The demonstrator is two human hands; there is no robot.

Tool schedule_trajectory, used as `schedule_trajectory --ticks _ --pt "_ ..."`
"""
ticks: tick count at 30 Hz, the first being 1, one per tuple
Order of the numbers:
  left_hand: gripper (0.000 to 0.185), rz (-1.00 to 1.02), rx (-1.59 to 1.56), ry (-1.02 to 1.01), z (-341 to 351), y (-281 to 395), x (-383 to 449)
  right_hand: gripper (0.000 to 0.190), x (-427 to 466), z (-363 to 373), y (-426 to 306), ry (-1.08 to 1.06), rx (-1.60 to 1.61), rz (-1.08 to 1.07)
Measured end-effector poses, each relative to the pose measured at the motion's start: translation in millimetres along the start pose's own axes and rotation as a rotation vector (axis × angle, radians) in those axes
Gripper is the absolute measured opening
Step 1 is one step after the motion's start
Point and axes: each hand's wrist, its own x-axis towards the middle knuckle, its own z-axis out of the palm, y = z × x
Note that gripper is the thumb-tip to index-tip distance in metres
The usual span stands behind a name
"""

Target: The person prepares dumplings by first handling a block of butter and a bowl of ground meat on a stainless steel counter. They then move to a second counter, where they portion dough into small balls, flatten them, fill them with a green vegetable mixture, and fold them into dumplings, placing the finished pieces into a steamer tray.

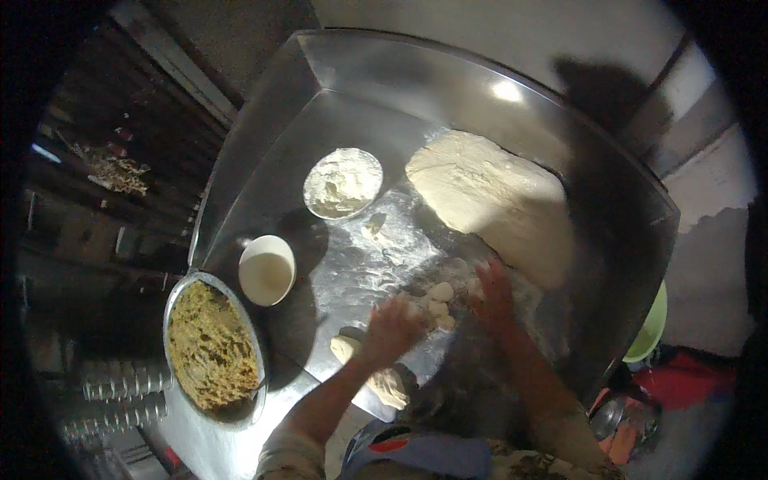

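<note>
My left hand [396, 327], blurred, is low over the floured steel work surface [348, 264], left of several small dough pieces [442, 307]. Whether its fingers hold any dough is hidden. On the pieces' right side is my right hand [495, 294], fingers extended and somewhat apart, with no held thing visible. A strip of dough [389, 387] passes beneath my left forearm, and its other end shows beyond the wrist. The large slab of dough [480, 180] lies beyond my right hand, partly in shadow.
A bowl of white flour [343, 183] stands beyond my left hand. Farther left are a pale cup [267, 271] holding liquid and a large metal basin [213, 351] of yellowish-green filling. Raised steel walls [432, 66] border the far sides. A green basin [651, 327] is outside the right wall.
</note>
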Motion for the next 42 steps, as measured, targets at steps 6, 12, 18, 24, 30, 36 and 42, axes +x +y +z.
schedule_trajectory --ticks 6,12,18,24,30,36,42 --pt "0.048 -0.613 -0.150 0.630 -2 -75 44 0.054 10 81 -110 -0.486 -0.018 -0.400" --pt "0.053 -0.009 -0.325 -0.131 12 20 20 0.053 -42 -7 -59 -0.414 -0.166 -0.277" --pt "0.050 -0.015 0.193 0.145 -10 -47 16 0.044 53 35 -66 -0.250 -0.070 -0.031" --pt "0.067 -0.291 -0.225 0.473 -20 -92 105 0.053 2 35 -140 -0.397 0.143 -0.406" --pt "0.069 0.270 -0.012 0.070 -21 -8 63 0.057 1 12 -29 -0.126 -0.118 -0.093" --pt "0.064 -0.160 0.003 0.191 -28 -51 38 0.066 97 69 -39 -0.174 -0.034 -0.191" --pt "0.064 -0.216 -0.360 0.161 6 -1 44 0.075 -10 -10 -91 -0.491 -0.043 -0.485"
